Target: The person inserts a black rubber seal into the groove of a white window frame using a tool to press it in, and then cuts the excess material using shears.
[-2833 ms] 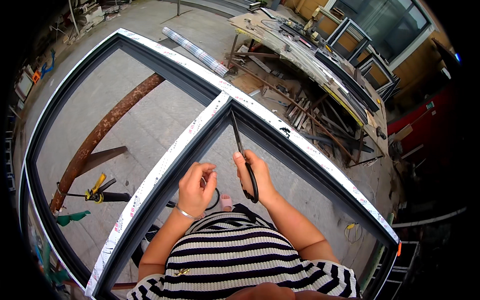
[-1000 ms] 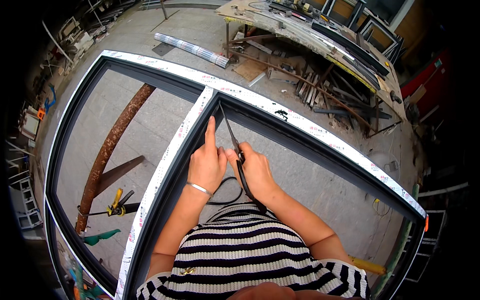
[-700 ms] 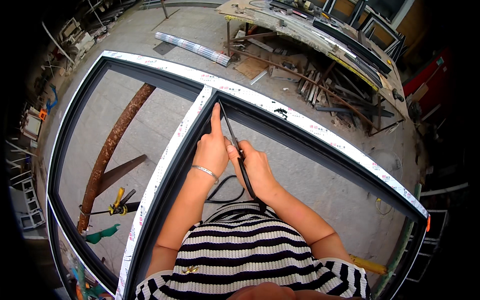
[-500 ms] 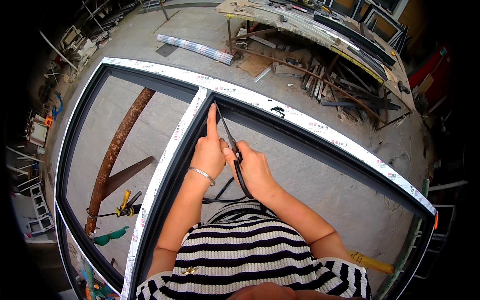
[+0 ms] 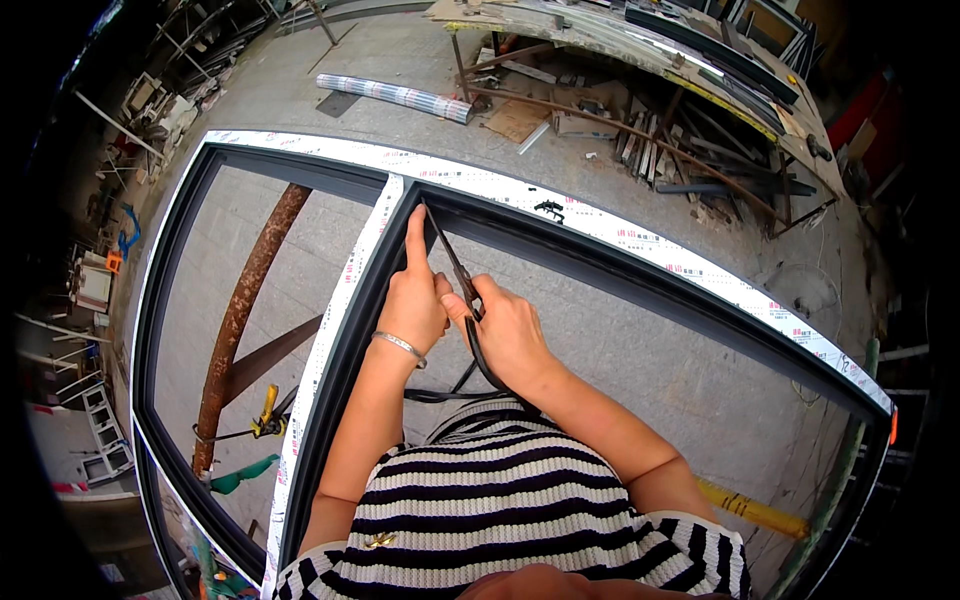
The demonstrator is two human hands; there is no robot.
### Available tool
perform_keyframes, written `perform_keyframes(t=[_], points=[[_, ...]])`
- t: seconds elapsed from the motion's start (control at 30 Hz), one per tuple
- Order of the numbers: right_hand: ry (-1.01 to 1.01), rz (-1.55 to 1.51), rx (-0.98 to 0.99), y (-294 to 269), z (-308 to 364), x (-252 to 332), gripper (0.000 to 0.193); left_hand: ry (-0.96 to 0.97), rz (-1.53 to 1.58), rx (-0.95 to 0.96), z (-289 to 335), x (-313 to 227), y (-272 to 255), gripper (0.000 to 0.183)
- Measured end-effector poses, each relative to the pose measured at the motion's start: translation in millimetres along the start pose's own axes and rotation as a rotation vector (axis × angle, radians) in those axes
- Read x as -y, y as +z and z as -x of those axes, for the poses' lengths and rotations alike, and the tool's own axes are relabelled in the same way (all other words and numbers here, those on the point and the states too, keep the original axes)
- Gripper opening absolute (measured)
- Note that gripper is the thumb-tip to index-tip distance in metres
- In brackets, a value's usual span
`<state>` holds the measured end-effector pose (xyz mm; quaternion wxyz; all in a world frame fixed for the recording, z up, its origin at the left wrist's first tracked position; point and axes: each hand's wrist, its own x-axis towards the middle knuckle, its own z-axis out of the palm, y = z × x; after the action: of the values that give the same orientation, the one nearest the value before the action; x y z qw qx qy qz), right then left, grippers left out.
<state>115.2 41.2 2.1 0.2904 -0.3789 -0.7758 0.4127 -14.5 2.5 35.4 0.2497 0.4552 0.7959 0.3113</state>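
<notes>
My left hand (image 5: pixel 410 302) points its index finger into the top corner of the right-hand opening of a window frame (image 5: pixel 345 290), fingertip at the dark inner edge. Its other fingers are curled, and what they may hold is hidden. Close beside it, my right hand (image 5: pixel 510 340) is closed on a black strip (image 5: pixel 487 362) that looks like rubber seal. Above my right hand the strip appears as a thin dark line reaching up to that corner. Below, it bends down toward my striped top. The frame is dark grey with white printed film on its face.
A cluttered workbench (image 5: pixel 560 25) stands at the far right, with scrap lengths (image 5: pixel 640 150) under it. A wrapped roll (image 5: pixel 395 95) lies on the floor beyond the frame. Through the left opening show a rusty pipe (image 5: pixel 245 300) and a yellow-handled clamp (image 5: pixel 268 415).
The view has turned slightly, so the frame and floor sit a little differently in it. Both hands keep nearly the same pose at the corner.
</notes>
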Motion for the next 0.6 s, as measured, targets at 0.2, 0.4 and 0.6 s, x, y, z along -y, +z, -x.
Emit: perform_keyframes(t=[0.2,0.4,0.6], points=[[0.017,0.017,0.011,-4.1,-0.7,2.3,0.040,0.044,-0.066,-0.025,-4.4,8.7,3.7,0.096],[0.070,-0.020,0.023,-1.4,-1.8,2.2,0.039,0.040,-0.076,-0.013,-3.5,4.6,2.8,0.081],[0.100,-0.132,0.047,-0.5,0.7,0.4,0.036,0.082,-0.081,-0.050,-4.1,10.0,5.4,0.084]])
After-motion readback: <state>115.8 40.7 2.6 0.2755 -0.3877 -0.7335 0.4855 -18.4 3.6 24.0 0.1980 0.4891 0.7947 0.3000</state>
